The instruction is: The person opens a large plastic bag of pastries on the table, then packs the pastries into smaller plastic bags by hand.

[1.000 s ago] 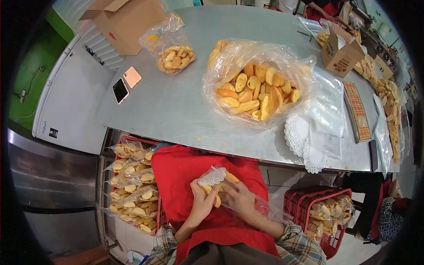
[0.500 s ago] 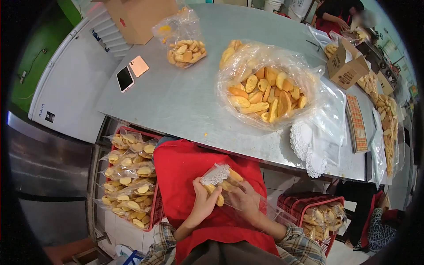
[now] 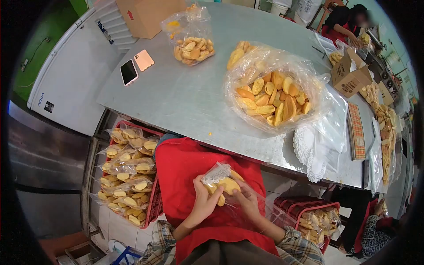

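Observation:
Over my red apron, my left hand [image 3: 205, 197] grips a clear plastic bag [image 3: 213, 168] from its left side. Inside the bag lie a white lacy paper doily [image 3: 216, 175] and several slices of dried yellow bread [image 3: 227, 185]. My right hand [image 3: 247, 201] is at the bag's open end, its fingers closed against a bread slice; the plastic trails over that wrist. On the table ahead stands a large open plastic bag [image 3: 234, 99] full of bread slices [image 3: 276, 95]. A stack of lacy doilies [image 3: 304, 150] rests near the table's edge.
Red crates of filled bags stand left [image 3: 154, 205] and right [image 3: 304, 201] below the steel table [image 3: 176, 101]. On it are two phones [image 3: 129, 72], a smaller bread bag [image 3: 194, 48] and cardboard boxes [image 3: 351, 75]. Another person [image 3: 342, 24] works at the far right.
A bread slice now shows beneath the doily, where my right fingers have shifted. The bag stays in my left hand. The whole view has tilted slightly.

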Demonstrator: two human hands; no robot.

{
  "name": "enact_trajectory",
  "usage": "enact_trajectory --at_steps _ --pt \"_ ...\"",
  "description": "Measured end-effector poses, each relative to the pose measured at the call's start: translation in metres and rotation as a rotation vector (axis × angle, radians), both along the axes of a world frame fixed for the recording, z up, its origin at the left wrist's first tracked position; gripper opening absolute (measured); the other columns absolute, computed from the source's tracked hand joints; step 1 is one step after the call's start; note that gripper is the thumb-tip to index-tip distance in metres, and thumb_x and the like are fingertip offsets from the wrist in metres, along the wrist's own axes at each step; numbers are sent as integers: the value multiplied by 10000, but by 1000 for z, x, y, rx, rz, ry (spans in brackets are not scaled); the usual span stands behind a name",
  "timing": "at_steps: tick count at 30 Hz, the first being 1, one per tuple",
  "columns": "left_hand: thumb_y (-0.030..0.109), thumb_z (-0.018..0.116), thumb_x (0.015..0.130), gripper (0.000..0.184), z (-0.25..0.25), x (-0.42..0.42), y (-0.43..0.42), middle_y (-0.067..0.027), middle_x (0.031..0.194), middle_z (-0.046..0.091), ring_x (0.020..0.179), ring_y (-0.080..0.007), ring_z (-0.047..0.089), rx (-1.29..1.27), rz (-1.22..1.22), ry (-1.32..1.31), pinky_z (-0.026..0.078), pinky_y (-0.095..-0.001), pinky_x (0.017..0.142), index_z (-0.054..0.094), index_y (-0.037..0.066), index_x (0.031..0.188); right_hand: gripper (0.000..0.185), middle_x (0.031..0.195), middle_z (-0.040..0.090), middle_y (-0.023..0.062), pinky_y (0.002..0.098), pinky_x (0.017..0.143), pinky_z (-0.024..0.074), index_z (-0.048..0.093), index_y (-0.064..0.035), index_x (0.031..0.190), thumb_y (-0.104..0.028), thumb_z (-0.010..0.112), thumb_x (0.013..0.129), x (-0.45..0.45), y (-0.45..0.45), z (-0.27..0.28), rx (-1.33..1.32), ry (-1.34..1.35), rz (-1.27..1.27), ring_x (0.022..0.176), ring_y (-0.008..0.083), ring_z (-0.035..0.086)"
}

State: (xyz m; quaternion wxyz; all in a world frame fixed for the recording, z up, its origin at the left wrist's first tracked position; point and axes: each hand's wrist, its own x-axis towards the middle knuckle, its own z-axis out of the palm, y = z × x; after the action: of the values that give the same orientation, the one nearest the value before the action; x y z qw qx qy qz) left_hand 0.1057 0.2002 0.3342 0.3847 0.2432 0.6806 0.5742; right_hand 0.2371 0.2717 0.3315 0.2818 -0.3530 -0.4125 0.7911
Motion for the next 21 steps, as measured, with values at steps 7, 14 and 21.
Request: enact_trajectory --at_steps 7,14,21 --pt "185 624 782 660 -2 1 2 -210 1139 292 1069 -301 343 47 -18 75 285 -373 933 202 -51 1231 489 1299 353 146 404 966 366 235 -116 1333 -101 436 888 -3 10 22 -527 328 117 1147 270 432" --pt "185 629 776 658 7 -2 2 -211 1143 292 1071 -310 345 18 -52 219 293 -382 927 210 -45 1228 620 1346 307 87 400 986 326 173 -140 1367 -217 514 855 -15 17 34 -726 741 119 1201 266 368" --pt "168 596 783 508 20 -25 1 -181 1139 366 1062 -322 390 -93 -123 613 329 -382 907 344 -33 1177 708 1412 166 58 371 1004 286 56 -189 1386 -197 514 845 -13 15 10 -542 630 183 1279 234 241"
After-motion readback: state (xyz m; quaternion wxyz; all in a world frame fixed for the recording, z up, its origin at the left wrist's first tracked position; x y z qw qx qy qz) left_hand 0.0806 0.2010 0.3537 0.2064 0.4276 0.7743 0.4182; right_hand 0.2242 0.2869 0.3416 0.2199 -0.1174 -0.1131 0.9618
